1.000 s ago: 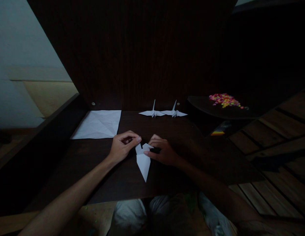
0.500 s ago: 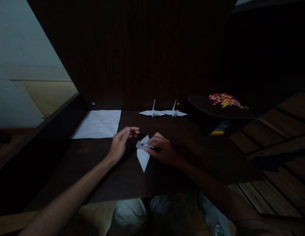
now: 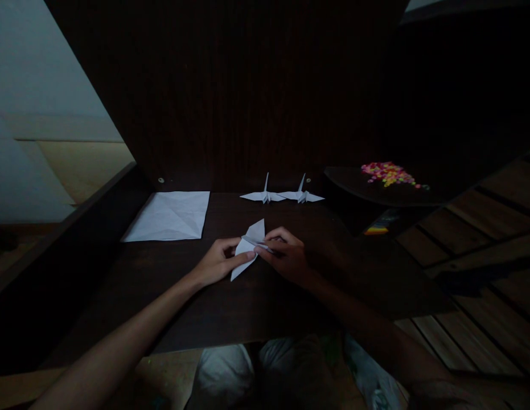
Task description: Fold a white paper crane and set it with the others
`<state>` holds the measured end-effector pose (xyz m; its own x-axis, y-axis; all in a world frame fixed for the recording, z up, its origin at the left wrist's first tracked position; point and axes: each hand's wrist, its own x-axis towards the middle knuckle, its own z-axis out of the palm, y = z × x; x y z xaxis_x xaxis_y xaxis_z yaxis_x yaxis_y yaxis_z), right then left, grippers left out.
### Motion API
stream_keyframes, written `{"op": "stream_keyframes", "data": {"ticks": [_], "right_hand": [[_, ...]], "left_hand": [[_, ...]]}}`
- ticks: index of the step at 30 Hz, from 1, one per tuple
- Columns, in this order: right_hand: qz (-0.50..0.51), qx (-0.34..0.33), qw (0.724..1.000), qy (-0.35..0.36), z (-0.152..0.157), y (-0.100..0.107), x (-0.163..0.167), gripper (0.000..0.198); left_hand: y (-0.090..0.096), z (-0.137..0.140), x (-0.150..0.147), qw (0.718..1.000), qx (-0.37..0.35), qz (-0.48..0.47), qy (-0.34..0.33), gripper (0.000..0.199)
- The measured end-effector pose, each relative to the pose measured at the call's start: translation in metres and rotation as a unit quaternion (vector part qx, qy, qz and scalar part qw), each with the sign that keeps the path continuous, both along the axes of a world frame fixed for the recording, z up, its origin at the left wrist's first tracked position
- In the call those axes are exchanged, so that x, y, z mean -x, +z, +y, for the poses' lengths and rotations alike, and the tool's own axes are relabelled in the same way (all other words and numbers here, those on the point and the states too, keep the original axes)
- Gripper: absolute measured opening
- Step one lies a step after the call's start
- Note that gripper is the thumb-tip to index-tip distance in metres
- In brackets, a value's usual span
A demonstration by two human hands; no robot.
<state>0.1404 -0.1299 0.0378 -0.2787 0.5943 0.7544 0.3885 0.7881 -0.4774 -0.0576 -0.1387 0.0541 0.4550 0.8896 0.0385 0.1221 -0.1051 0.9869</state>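
Observation:
Over the dark desk, a partly folded white origami paper [image 3: 246, 246] is between my two hands. My left hand [image 3: 220, 261] grips its left side, the thumb lying across the lower part. My right hand [image 3: 286, 253] pinches a narrow flap on the right side between thumb and fingers. One pointed end of the paper sticks up and away, another points down toward me. Behind it, two finished paper cranes, the left crane [image 3: 265, 196] and the right crane [image 3: 303, 196], stand side by side at the back panel.
A creased white paper sheet [image 3: 168, 216] lies at the back left of the desk [image 3: 196, 319]. On a curved dark shelf [image 3: 345, 185] at right sits a pile of small colourful pieces [image 3: 388, 173]. A raised dark side board [image 3: 77, 228] borders the left.
My left hand has come in from beside the paper and taken hold of its left side. The paper has turned, its lower tip swinging left. My right hand keeps its pinch.

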Motion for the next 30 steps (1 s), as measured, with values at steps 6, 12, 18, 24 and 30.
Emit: {"op": "stream_keyframes", "data": {"ticks": [6,12,18,24,30], "right_hand": [[-0.041,0.017,0.995,0.093,0.001,0.009,-0.012,0.034],[0.029,0.168,0.983,0.072,0.015,0.011,-0.019,0.034],[0.004,0.473,0.865,0.168,0.017,0.010,-0.011,0.031],[-0.073,0.537,0.805,0.241,0.017,0.011,-0.014,0.030],[-0.083,0.570,0.768,0.279,0.016,0.009,-0.013,0.035]], "left_hand": [[0.003,0.010,0.016,0.998,0.003,0.032,-0.052,0.031],[0.007,0.017,0.029,0.975,0.088,0.037,-0.200,0.027],[0.002,0.020,0.031,0.970,0.111,0.033,-0.213,0.031],[-0.001,0.018,0.027,0.963,0.147,0.038,-0.223,0.032],[-0.002,0.010,0.017,0.959,0.162,0.034,-0.228,0.032]]}}
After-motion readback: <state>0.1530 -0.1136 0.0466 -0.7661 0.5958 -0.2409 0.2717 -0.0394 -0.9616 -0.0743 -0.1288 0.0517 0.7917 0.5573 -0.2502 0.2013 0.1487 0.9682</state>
